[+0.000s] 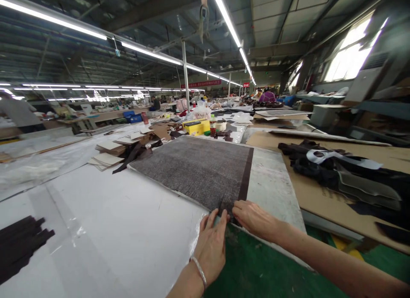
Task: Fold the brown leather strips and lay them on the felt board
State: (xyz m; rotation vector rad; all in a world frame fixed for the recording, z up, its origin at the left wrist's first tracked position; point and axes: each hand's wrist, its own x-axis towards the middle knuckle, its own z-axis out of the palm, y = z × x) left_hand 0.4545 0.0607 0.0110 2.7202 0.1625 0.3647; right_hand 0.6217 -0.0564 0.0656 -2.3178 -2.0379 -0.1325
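A dark grey speckled fabric sheet [195, 169] lies flat on a pale board, with a darker brown strip [246, 174] along its right side. My left hand [209, 242], a bracelet on its wrist, rests at the sheet's near corner. Its fingers are stretched forward and slightly apart, the tips touching the fabric. Just to the right, my right hand [254, 219] has its fingers curled and pressed together on the same corner, by the lower end of the strip. The tips of its fingers are partly hidden. The pale board [270, 182] shows beyond the strip.
White table surface [128, 234] spreads left, with dark fabric pieces [22, 246] on it. Stacked card pieces [109, 154] and a yellow box [196, 127] stand behind the sheet. On the right, cardboard [307, 187] carries dark cloth [317, 165]. Green floor [250, 268] shows below.
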